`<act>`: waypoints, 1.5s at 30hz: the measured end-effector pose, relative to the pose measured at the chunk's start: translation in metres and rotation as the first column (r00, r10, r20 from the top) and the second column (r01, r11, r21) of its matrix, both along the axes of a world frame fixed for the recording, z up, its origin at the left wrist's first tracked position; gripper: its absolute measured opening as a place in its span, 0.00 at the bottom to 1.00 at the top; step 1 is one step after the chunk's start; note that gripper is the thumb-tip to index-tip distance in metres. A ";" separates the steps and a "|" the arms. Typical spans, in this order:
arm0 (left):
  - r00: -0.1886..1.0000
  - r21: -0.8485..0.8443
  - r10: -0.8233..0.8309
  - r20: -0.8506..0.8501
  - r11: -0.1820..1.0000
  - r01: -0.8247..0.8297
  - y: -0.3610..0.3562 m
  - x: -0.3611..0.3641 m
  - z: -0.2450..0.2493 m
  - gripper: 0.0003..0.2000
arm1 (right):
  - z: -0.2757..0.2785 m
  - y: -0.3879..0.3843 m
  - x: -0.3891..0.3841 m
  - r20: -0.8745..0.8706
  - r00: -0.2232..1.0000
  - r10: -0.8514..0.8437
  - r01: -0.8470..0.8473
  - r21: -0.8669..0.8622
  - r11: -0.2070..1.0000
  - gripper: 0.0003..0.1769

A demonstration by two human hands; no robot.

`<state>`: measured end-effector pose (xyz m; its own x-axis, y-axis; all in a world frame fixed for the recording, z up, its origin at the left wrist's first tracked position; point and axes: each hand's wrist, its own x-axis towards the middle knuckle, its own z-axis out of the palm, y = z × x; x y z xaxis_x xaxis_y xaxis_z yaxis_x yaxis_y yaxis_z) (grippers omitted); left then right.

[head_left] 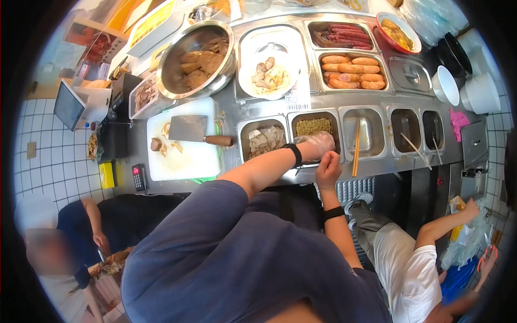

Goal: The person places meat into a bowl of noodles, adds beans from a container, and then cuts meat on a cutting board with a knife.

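Observation:
A clear glove covers my left hand [321, 142], which reaches into the metal tray of chopped green pieces [313, 126]; its fingertips are hard to make out. Just below it, at the counter's front edge, my bare right hand [328, 170] has its fingers curled closed, and anything between them is hidden. Grey-white slices fill the neighbouring tray [266, 141] on the left. Wooden chopsticks [356, 148] stand in the tray on the right. A cleaver [188, 129] lies on the white cutting board [183, 161] beside small brown and pale food pieces.
Behind are a steel bowl of brown meat [168, 67], a plate of food [269, 72], sausages [353, 69] and a red-rimmed bowl [398, 33]. White bowls [446, 86] sit at the right. One person [412, 274] is at lower right, another [72, 231] at lower left.

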<state>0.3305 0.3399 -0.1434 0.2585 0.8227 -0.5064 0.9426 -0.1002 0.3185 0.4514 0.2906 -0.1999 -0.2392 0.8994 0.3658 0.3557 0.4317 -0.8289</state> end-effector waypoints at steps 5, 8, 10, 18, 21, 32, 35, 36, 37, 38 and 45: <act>0.678 -0.384 0.645 0.353 0.761 -0.524 0.004 -0.020 0.019 0.10 | 0.006 -0.002 0.000 0.035 0.999 -0.001 0.002 -0.043 0.999 0.06; 0.328 -0.580 0.810 0.487 0.580 -0.572 0.004 -0.033 0.023 0.10 | 0.004 -0.002 0.000 0.040 0.999 -0.001 0.002 -0.033 0.999 0.06; 0.110 -0.650 0.824 0.556 0.514 -0.560 -0.002 -0.044 0.032 0.09 | 0.005 -0.002 -0.001 0.047 0.999 0.005 -0.003 -0.042 0.999 0.05; -0.446 -0.610 0.462 0.767 0.307 -0.731 -0.007 -0.179 0.085 0.08 | 0.011 -0.002 -0.002 0.055 0.998 0.027 -0.025 -0.038 0.999 0.06; -0.357 -0.550 0.563 0.745 0.218 -0.806 -0.002 -0.212 0.078 0.09 | 0.010 0.002 0.000 0.049 0.997 0.062 -0.058 -0.067 0.996 0.07; -0.232 -0.489 0.603 0.763 0.304 -0.818 -0.045 -0.243 0.111 0.15 | 0.230 0.014 0.026 -0.338 0.754 0.564 -0.648 -0.237 0.724 0.17; -0.203 -0.523 0.638 0.742 0.363 -0.771 -0.087 -0.230 0.130 0.15 | 0.330 -0.012 0.033 -0.305 0.607 0.734 -0.762 0.042 0.647 0.13; -0.171 -0.536 0.644 0.746 0.428 -0.728 -0.111 -0.232 0.134 0.15 | 0.355 -0.024 0.032 -0.262 0.562 0.784 -0.788 0.118 0.604 0.13; -0.137 -0.549 0.649 0.748 0.489 -0.678 -0.135 -0.234 0.137 0.15 | 0.380 -0.037 0.031 -0.218 0.510 0.832 -0.812 0.196 0.549 0.13; -0.109 -0.550 0.653 0.749 0.522 -0.653 -0.158 -0.239 0.138 0.16 | 0.400 -0.049 0.029 -0.172 0.461 0.870 -0.832 0.257 0.492 0.13; -0.207 -0.607 0.731 0.650 0.336 -0.720 -0.313 -0.271 0.151 0.16 | 0.452 -0.116 0.002 0.012 0.372 0.928 -0.873 0.344 0.346 0.14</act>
